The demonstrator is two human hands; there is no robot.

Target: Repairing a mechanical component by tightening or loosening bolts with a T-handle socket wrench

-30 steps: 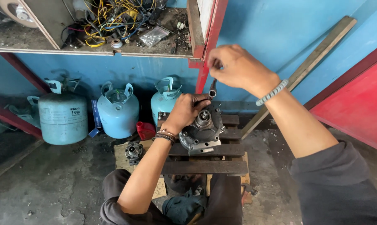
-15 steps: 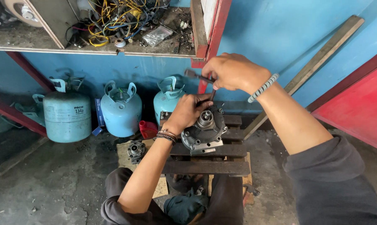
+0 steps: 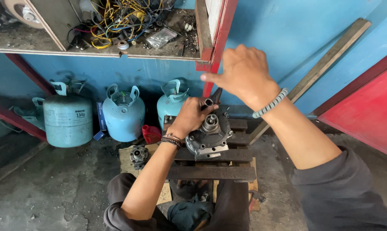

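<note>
Fingers of my left hand point(image 3: 190, 116) wrap the upper left edge of the round grey metal housing point(image 3: 208, 136), pressing it down on the dark wooden stool point(image 3: 210, 171) between my knees; they are curled against the casting, with a short metal socket point(image 3: 209, 102) standing by the fingertips. The housing lies flat, its shaft stub point(image 3: 211, 122) pointing straight up toward me, so the working axis is vertical. My right hand point(image 3: 244, 73) hovers above and behind the housing, up and slightly right of the shaft, fingers bunched loosely with the forefinger stretched left; I cannot tell whether it holds anything, though a dark tool handle point(image 3: 216, 96) shows just below it. The left hand is clearly the nearer one, touching the part; the right is apart from it. Three pale blue gas cylinders point(image 3: 124, 114) stand on the floor against the blue wall point(image 3: 262, 25).
</note>
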